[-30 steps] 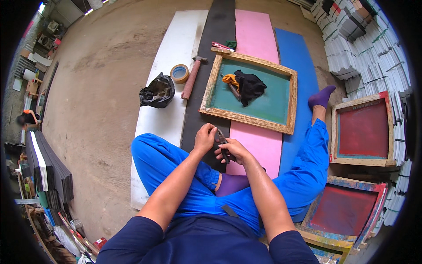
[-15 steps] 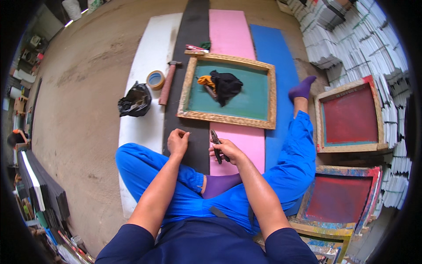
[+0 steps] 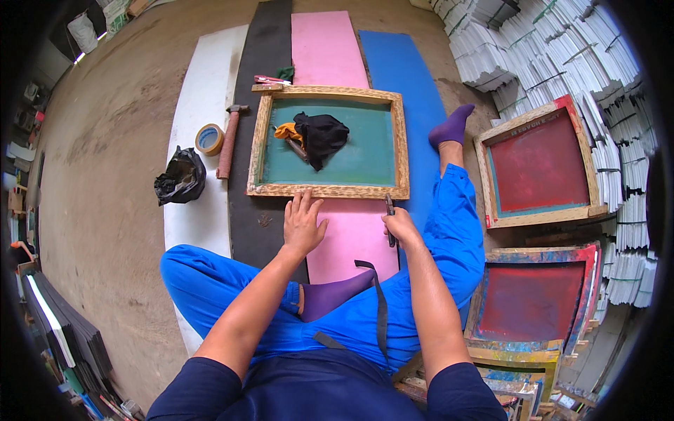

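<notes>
A wooden screen-printing frame (image 3: 328,191) with green mesh lies flat in front of me. My left hand (image 3: 303,223) is open, its fingertips at the near rail of that frame. Just right of it, my right hand (image 3: 401,226) is closed around dark-handled pliers (image 3: 390,210), whose jaws point away from me beside the same rail. On the mesh rest a crumpled black cloth (image 3: 323,137), an orange cloth (image 3: 286,131) and a thin brownish tool partly covered by the black cloth. Small dark bits (image 3: 265,220), too tiny to name, lie scattered on the black strip.
Left of the frame are a hammer (image 3: 228,144), a roll of tape (image 3: 209,139) and a black plastic bag (image 3: 181,177). A red-mesh frame (image 3: 540,165) leans at right before stacked white sheets (image 3: 554,63). More paint-stained frames (image 3: 533,302) stand nearer. My outstretched leg borders the work.
My left hand has gone from a pinch above the black strip to spread fingers at the frame's near rail. The right hand, with the pliers, has moved right and closer to the frame.
</notes>
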### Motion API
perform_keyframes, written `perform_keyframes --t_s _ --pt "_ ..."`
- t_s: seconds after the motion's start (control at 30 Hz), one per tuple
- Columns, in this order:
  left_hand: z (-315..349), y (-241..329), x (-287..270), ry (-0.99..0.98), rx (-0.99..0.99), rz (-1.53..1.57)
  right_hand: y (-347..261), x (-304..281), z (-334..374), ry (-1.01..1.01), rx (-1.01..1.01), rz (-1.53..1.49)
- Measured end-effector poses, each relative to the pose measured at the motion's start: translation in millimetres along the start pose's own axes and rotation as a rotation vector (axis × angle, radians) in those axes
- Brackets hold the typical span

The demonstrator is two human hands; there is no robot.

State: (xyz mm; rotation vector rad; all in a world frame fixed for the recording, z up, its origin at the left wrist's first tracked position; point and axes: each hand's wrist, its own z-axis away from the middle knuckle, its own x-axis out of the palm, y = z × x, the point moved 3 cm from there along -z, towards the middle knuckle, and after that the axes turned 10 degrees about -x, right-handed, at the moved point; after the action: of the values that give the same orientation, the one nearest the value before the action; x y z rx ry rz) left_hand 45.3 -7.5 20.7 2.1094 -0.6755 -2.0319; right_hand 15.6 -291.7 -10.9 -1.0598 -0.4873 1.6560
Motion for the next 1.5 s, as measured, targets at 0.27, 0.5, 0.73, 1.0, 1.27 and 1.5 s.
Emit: perform_keyframes --t_s 0.27,0.5,0.73,1.0,1.27,1.5 --pt "1.7 -7.3 6.3 -0.037 -0.007 -0.063 -15.4 3.0 -7.7 -0.047 0.033 0.09" --pt "0.4 -5.3 7.3 -0.027 -0.012 -0.027 -11.6 5.9 -13.2 0.013 0.068 0.136" --pt "0.5 -7.6 7.6 -0.013 -0.017 -0.015 -22.2 17.1 -0.5 0.165 0.06 0.309" --pt "2.3 -9.2 9.3 0.001 -0.011 0.0 13.0 29.8 -9.6 0.235 -0.077 -0.028" --pt "-1.2 -11.0 -7.2 0.037 0.003 0.081 -24.1 57.7 19.6 0.012 -0.076 -0.168" --pt "3.2 -35.2 -39.7 0.109 0.091 0.132 -59.9 136.6 41.3 -0.337 -0.181 -0.029"
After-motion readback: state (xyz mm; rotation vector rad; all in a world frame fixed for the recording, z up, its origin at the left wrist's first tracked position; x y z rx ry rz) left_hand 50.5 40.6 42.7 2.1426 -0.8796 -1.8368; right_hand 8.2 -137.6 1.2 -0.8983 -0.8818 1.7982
